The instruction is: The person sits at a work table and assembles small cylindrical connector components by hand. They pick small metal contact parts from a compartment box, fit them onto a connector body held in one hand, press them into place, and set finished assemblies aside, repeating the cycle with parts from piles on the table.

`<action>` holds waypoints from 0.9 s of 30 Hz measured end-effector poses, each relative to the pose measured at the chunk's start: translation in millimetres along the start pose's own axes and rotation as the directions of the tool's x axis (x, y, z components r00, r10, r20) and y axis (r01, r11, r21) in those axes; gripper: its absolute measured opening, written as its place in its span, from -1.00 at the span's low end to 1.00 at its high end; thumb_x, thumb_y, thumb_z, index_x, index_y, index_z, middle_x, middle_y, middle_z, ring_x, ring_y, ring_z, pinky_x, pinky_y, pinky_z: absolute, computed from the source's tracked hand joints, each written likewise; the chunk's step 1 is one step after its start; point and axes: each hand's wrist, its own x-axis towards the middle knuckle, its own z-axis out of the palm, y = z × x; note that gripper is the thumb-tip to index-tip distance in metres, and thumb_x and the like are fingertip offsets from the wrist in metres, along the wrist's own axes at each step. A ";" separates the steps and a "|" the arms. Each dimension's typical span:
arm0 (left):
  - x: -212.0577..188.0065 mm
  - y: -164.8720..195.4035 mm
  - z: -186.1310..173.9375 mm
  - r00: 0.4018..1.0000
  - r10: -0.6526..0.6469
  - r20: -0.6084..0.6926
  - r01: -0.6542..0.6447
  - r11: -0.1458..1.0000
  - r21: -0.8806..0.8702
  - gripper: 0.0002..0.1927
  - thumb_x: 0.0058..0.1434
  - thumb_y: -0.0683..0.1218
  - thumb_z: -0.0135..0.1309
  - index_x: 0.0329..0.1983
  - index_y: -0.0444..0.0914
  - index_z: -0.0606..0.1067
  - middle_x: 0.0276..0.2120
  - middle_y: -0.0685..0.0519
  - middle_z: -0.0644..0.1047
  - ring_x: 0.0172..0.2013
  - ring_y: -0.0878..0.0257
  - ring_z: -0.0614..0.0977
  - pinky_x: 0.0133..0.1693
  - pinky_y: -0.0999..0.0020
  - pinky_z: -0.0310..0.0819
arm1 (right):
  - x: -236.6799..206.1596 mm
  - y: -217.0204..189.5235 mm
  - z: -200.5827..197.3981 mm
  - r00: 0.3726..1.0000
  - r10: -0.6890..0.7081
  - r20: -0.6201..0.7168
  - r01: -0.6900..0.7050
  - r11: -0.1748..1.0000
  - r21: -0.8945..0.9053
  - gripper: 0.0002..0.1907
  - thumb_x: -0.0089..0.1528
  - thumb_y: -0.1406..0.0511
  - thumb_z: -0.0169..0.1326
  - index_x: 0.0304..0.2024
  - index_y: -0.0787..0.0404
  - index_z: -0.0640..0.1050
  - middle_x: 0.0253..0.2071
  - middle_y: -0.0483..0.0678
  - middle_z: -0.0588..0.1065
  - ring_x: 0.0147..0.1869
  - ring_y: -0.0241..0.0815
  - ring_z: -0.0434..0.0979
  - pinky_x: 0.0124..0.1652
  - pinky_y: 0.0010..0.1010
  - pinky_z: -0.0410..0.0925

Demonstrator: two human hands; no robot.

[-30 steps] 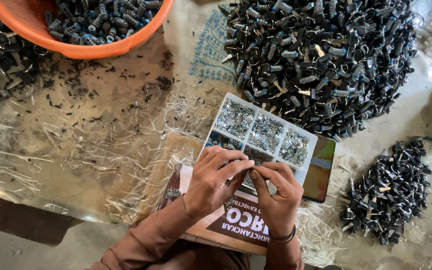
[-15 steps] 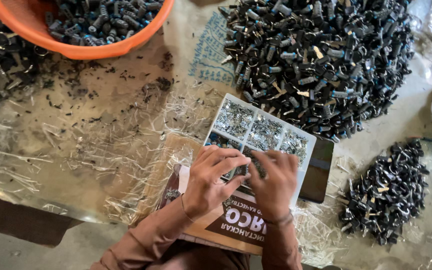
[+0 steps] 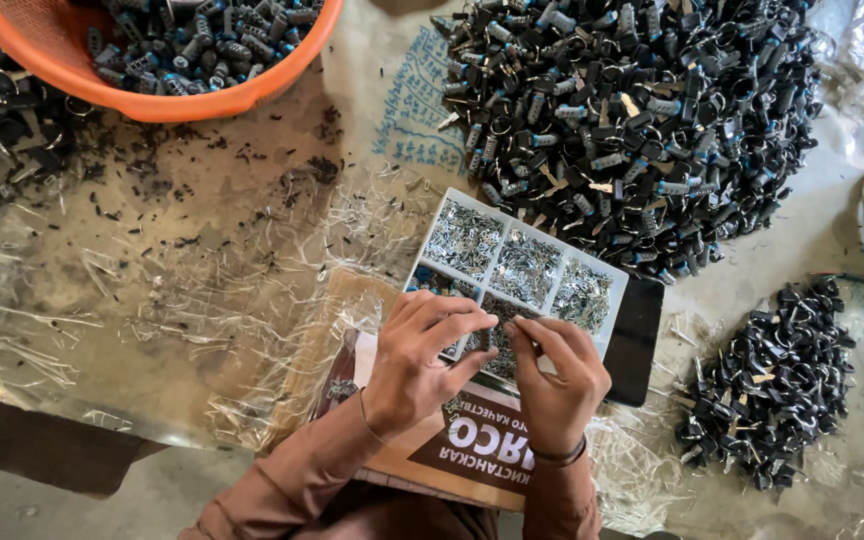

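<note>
My left hand [image 3: 424,358] and my right hand [image 3: 556,377] meet fingertip to fingertip over the near edge of a white compartment tray [image 3: 614,282] filled with small shiny metal pieces. Between the fingertips both hands pinch a small dark part [image 3: 493,337]. The tray rests on a brown cardboard box [image 3: 472,447] lying on my lap. A big heap of small dark parts with rings [image 3: 632,110] lies just beyond the tray.
An orange basket [image 3: 202,98] holding more dark parts stands at the top left. A smaller heap of dark parts [image 3: 772,375] lies at the right. Crinkled clear plastic sheeting [image 3: 152,310] covers the floor. A black flat slab [image 3: 637,350] sticks out under the tray.
Both hands have stayed over the tray's near edge; the fingers have shifted slightly around the small part, and the view has barely moved.
</note>
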 end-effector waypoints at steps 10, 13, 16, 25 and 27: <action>1.3 2.1 0.0 1.000 0.017 -0.016 -0.017 1.000 0.021 -0.59 0.03 -0.11 0.43 -0.04 -0.15 0.60 -0.11 0.09 0.59 -0.09 0.14 0.58 0.05 0.21 0.41 | -8.2 1.2 -4.1 0.974 0.130 0.186 -0.193 0.905 0.379 -0.90 0.28 0.41 0.23 -0.25 0.40 0.62 -0.31 -0.05 0.56 -0.28 -0.38 0.46 -0.32 -0.58 0.31; 0.9 2.9 -1.0 1.000 0.017 -0.016 -0.017 1.000 0.021 -0.60 0.03 -0.10 0.43 -0.04 -0.16 0.61 -0.12 0.08 0.58 -0.09 0.14 0.57 0.04 0.21 0.40 | -3.4 -7.4 -4.0 0.972 0.120 0.203 -0.191 0.905 0.380 -0.89 0.29 0.41 0.19 -0.23 0.40 0.61 -0.29 -0.05 0.57 -0.25 -0.36 0.52 -0.27 -0.57 0.39; 1.4 2.6 -0.4 0.999 0.031 -0.022 -0.031 0.999 0.019 -0.61 0.05 -0.08 0.43 -0.04 -0.16 0.60 -0.12 0.07 0.58 -0.10 0.15 0.56 0.03 0.22 0.40 | 0.6 -11.6 -3.0 0.973 0.126 0.193 -0.194 0.902 0.386 -0.90 0.29 0.41 0.18 -0.25 0.39 0.62 -0.29 -0.05 0.57 -0.26 -0.35 0.52 -0.29 -0.56 0.39; -0.2 2.4 -0.1 0.999 0.044 -0.022 -0.044 0.998 0.035 -0.62 0.05 -0.11 0.42 -0.04 -0.16 0.61 -0.11 0.07 0.57 -0.10 0.15 0.55 0.05 0.22 0.40 | 0.3 -10.1 -1.7 0.982 0.087 0.169 -0.143 0.924 0.355 -0.92 0.26 0.43 0.23 -0.28 0.38 0.60 -0.31 -0.06 0.56 -0.27 -0.35 0.49 -0.29 -0.57 0.33; -0.6 2.0 -0.1 0.999 0.048 -0.019 -0.048 0.998 0.040 -0.62 0.05 -0.14 0.41 -0.04 -0.16 0.61 -0.11 0.07 0.57 -0.09 0.15 0.56 0.06 0.22 0.40 | -0.7 -8.2 -0.6 0.984 0.069 0.162 -0.124 0.924 0.361 -0.92 0.23 0.43 0.26 -0.28 0.36 0.61 -0.31 -0.07 0.57 -0.27 -0.36 0.50 -0.30 -0.57 0.34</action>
